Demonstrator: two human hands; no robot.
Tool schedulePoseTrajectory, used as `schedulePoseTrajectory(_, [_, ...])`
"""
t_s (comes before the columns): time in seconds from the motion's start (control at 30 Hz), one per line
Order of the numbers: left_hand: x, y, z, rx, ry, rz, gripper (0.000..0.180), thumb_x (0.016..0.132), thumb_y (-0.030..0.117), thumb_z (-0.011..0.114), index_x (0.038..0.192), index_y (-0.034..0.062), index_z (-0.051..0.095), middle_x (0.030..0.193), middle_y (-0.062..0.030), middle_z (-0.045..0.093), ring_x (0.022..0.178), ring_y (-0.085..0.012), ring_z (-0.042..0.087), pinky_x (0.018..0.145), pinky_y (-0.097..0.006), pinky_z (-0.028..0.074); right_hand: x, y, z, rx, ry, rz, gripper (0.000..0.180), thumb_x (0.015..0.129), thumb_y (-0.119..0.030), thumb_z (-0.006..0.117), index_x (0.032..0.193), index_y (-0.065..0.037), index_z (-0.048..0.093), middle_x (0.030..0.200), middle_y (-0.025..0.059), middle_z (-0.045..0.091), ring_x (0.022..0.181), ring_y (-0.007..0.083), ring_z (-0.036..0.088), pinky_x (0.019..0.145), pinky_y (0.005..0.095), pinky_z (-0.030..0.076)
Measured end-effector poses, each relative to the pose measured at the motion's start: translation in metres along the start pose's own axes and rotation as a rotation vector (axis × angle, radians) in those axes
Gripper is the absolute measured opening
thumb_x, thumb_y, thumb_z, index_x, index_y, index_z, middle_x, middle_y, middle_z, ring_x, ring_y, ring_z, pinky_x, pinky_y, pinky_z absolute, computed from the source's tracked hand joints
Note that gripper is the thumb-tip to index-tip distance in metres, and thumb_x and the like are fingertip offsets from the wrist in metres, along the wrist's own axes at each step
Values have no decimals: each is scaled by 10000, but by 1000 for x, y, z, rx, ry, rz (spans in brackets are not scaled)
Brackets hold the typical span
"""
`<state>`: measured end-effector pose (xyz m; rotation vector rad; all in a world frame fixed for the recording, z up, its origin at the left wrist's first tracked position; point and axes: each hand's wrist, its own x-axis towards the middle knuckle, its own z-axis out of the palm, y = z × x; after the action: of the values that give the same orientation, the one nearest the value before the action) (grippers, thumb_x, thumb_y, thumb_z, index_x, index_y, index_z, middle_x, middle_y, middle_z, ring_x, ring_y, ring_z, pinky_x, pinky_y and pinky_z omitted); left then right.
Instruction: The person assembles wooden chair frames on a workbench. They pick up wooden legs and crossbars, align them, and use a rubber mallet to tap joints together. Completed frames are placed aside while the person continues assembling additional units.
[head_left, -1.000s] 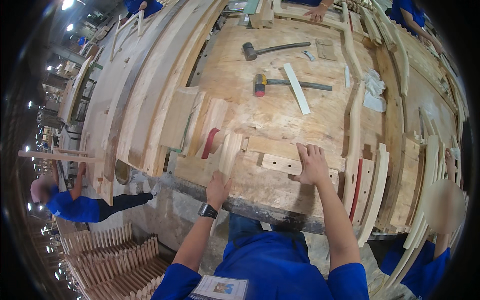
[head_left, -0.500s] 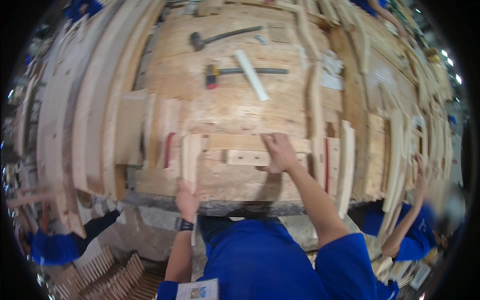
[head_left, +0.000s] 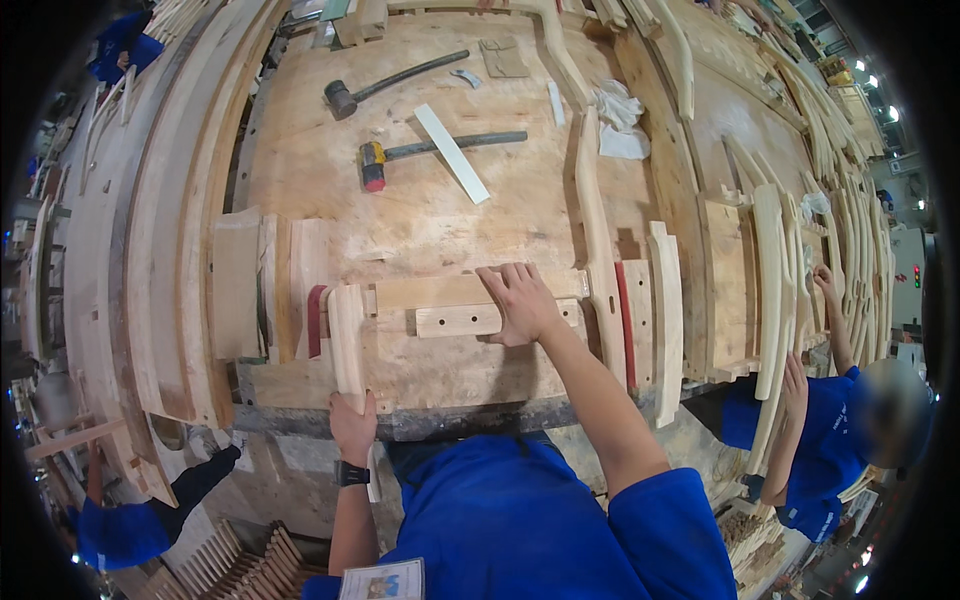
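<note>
My left hand [head_left: 353, 425] is closed around the near end of a pale wooden leg [head_left: 348, 335], which reaches over the bench's front edge. A flat wooden rail [head_left: 430, 292] runs rightward from the leg's upper part toward a long curved wooden post [head_left: 597, 240]. My right hand [head_left: 522, 305] grips the rail near its middle, fingers over the far edge and thumb on the near side. Just below the rail lies a short block with dark holes [head_left: 455, 321], its middle partly hidden by that hand. Whether the joint at the leg is fully closed I cannot tell.
Two mallets lie farther back, one black-headed [head_left: 340, 99] and one red and yellow [head_left: 373, 168], with a pale strip [head_left: 452, 153] across the latter's handle. Long boards [head_left: 180, 220] line the left. At right, a co-worker [head_left: 815, 430] handles wooden pieces.
The whole view has shifted, so the bench and its things appear farther left. Both hands keep their places on the leg and the rail, with no clear movement of the pieces.
</note>
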<state>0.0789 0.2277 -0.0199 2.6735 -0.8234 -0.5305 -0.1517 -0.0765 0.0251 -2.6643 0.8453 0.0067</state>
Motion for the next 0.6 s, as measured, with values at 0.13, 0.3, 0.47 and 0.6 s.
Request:
schedulePoseTrajectory(0.13, [1,-4,5,-72,1,42,567,815,388,730,1065,-80,531,975,-315,629,933,-486,621,820,-505,505,0,-1,0,11,12,-2,1072,552,-572,833,1414,-82,427,1160,172,530,1109,356,487,1018,449,360])
schedulePoseTrajectory(0.3, [3,-18,6,-108,-16,119,554,799,389,737,1080,-58,569,983,-310,631,947,-465,631,829,-498,510,1,-9,-1,14,13,17,1086,521,-523,863,1410,-74,429,1186,173,526,1121,354,487,1030,460,362])
schedulePoseTrajectory(0.47, [0,0,-9,-77,-89,-67,622,790,416,742,1130,-54,519,1009,-312,621,964,-473,625,823,-503,514,1,-8,-1,13,14,15,1096,500,-503,879,1403,-78,425,1177,162,518,1125,350,484,1028,459,361])
schedulePoseTrajectory(0.6, [-3,0,-8,-61,-100,-68,641,786,433,744,1131,-53,506,1027,-319,606,982,-481,617,810,-516,518,1,-8,1,-3,45,-14,1101,494,-499,881,1398,-72,421,1164,159,517,1125,349,479,1025,458,359])
